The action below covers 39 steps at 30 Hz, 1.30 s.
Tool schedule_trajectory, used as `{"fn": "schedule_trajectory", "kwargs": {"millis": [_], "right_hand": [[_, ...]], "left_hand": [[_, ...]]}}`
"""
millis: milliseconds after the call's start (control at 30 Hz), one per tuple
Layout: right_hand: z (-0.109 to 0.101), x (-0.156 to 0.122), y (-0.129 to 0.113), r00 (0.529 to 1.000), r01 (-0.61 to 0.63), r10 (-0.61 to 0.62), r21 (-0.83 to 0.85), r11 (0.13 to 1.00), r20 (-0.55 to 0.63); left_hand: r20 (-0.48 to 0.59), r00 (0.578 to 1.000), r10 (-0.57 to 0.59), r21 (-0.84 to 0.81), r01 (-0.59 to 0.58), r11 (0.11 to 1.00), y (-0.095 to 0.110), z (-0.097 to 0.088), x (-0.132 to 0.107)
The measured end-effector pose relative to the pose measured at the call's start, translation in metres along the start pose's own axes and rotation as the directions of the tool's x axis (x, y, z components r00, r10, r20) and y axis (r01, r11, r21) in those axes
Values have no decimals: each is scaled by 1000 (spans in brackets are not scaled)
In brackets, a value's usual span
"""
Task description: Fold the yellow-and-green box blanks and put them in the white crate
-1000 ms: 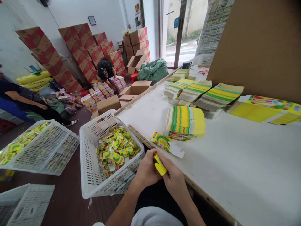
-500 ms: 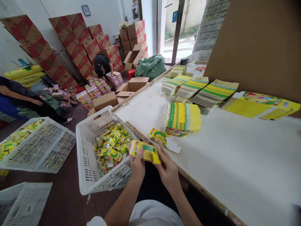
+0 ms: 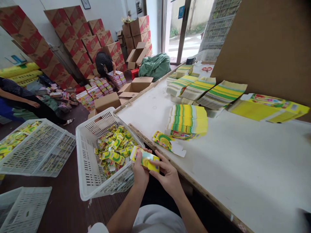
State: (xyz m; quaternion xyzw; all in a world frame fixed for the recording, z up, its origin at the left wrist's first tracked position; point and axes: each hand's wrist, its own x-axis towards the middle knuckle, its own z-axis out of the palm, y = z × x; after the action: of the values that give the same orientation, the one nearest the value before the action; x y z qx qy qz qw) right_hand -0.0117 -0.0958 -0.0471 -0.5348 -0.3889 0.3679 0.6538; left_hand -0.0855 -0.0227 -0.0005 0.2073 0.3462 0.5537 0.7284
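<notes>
Between my hands is a small yellow-and-green carton (image 3: 145, 159), raised over the gap between the crate and the table edge. My left hand (image 3: 140, 170) grips its left end, thumb on top. At the right end, the fingers and thumb of my right hand (image 3: 167, 173) close on the carton's short yellow end face. One flattened carton (image 3: 163, 141) lies on the table by the edge, its white flap pointing right. Behind it rests a thick bundle of flat cartons (image 3: 188, 120). To my left, a white plastic crate (image 3: 84, 174) holds many small folded cartons (image 3: 118, 145).
More flat carton stacks (image 3: 201, 88) and red scissors (image 3: 207, 69) lie farther back on the white table (image 3: 233, 165). Other crates (image 3: 46, 149) stand at left. Two people (image 3: 103, 63) are beyond, among pink boxes and stacked brown boxes (image 3: 80, 42).
The carton has shifted slightly left and down with my hands. Its right end, slanted before, now looks folded square, and my right fingers have moved onto it.
</notes>
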Motion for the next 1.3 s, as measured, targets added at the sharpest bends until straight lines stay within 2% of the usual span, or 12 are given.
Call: {"fn": "schedule_trajectory", "kwargs": {"millis": [167, 267, 367, 467, 533, 600, 700, 767, 933, 1100, 1233, 1300], "right_hand": [[16, -2, 3, 989, -55, 67, 88, 995, -136], [8, 0, 1, 995, -40, 38, -22, 999, -90], [-20, 15, 0, 990, -13, -15, -195, 981, -143], [-51, 40, 5, 953, -35, -121, -497, 867, -278], [-64, 54, 11, 942, -105, -164, -720, 686, -293], [-68, 63, 18, 945, -143, -164, -805, 576, -285], [-66, 64, 26, 947, -159, -149, -817, 554, -285], [-63, 62, 28, 945, -171, -145, -821, 545, -294], [-63, 61, 25, 940, -168, -144, -789, 591, -308], [-66, 63, 20, 919, -140, -161, -679, 721, -360], [-61, 51, 13, 900, -104, -153, -542, 834, -408], [-50, 39, 8, 924, -63, -123, -463, 884, -361]], "left_hand": [[5, 1000, -15, -13, 15, 1000, -9, 1, -4], [-93, 996, 9, -28, -12, 1000, 23, -5, 25], [-288, 952, 107, -99, -141, 985, 73, -21, 71], [-384, 923, -21, -130, -31, 991, 94, -42, 98], [-390, 912, -126, -140, 76, 987, 81, -52, 99], [-372, 904, -211, -139, 170, 976, 56, -57, 91], [-325, 908, -266, -133, 234, 963, 25, -52, 80], [-287, 919, -272, -124, 246, 961, 18, -43, 76], [-215, 935, -283, -76, 273, 959, 19, -27, 72], [-156, 945, -287, 11, 293, 956, 4, -30, 56], [-30, 959, -283, 100, 284, 954, -10, -30, 35], [86, 968, -237, 132, 225, 965, -12, -25, 28]]}}
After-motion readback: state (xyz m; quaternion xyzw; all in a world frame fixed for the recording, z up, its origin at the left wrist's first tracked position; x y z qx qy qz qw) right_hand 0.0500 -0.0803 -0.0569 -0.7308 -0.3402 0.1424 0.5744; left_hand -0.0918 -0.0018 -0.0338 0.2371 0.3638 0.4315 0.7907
